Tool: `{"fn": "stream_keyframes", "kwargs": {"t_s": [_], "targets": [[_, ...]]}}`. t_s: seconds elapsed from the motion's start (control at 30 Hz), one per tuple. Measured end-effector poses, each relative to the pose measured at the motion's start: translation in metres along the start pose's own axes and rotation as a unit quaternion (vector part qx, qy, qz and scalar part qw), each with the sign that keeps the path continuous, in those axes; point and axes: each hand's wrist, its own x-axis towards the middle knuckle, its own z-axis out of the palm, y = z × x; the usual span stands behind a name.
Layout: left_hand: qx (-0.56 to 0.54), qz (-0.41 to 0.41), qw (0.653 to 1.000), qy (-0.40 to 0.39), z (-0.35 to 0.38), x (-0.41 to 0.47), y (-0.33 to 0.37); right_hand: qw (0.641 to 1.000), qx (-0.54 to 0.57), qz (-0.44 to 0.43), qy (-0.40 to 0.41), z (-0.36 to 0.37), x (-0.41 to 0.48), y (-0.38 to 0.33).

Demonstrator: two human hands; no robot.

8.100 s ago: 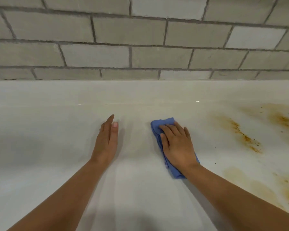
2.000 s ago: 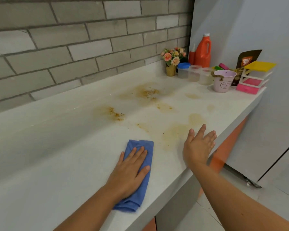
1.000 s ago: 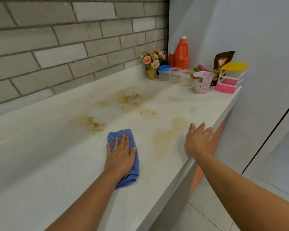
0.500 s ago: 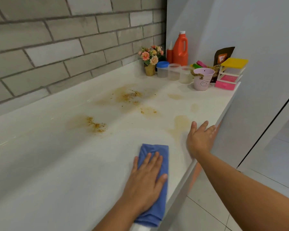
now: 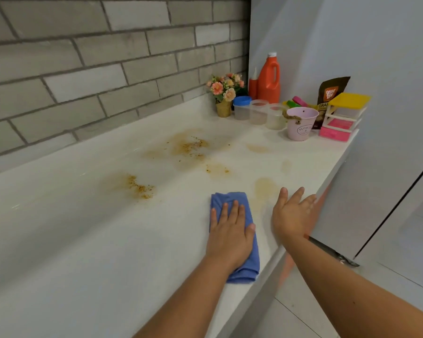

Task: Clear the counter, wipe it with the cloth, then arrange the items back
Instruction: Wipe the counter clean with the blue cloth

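Head view: we are wiping the white surface point(image 5: 83, 240). We judge it best to press the folded blue cloth point(image 5: 244, 272), which lies near the front edge, firmly and evenly. It should go first to the crumbly brown stain point(image 5: 139, 187) at its ten o'clock, then to the pale stain point(image 5: 264, 189) at one o'clock. The crumbs should be gathered, not pushed toward the pink bucket point(image 5: 300, 126) and other items far at one o'clock. Our left hand point(image 5: 230, 235) lies flat on the cloth, fingers straight and together, grasping nothing. Our right hand point(image 5: 292, 215) is released, fingers spread, at the front edge; whether it touches we cannot tell.
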Motion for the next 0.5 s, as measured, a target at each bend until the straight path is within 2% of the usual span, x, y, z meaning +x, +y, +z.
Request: {"fn": "stream_keyframes", "kwargs": {"t_s": [0.07,0.13,0.23,0.3,0.37,0.43,0.5], "targets": [[-0.001,0.017,1.0,-0.005,0.003,-0.03,0.0,1.0,0.013,-0.008,-0.003,0.0,0.001,0.001],[0.001,-0.012,1.0,0.009,0.003,-0.053,-0.025,1.0,0.018,-0.015,-0.01,0.0,0.0,0.005],[-0.005,-0.144,0.989,0.031,-0.012,-0.071,-0.087,0.999,0.009,-0.027,-0.025,-0.003,-0.003,0.008],[-0.002,-0.248,0.968,0.041,-0.025,-0.072,-0.124,0.998,-0.004,-0.061,-0.022,-0.009,-0.003,0.006],[0.013,-0.315,0.948,0.038,-0.029,-0.066,-0.133,0.994,0.005,-0.107,-0.024,-0.015,-0.003,-0.002],[0.017,-0.322,0.946,0.041,-0.023,-0.057,-0.109,0.988,0.019,-0.145,-0.046,-0.017,-0.007,-0.01],[0.012,-0.254,0.966,0.046,-0.01,-0.054,-0.064,0.978,0.018,-0.19,-0.089,-0.012,-0.013,-0.017]]}}
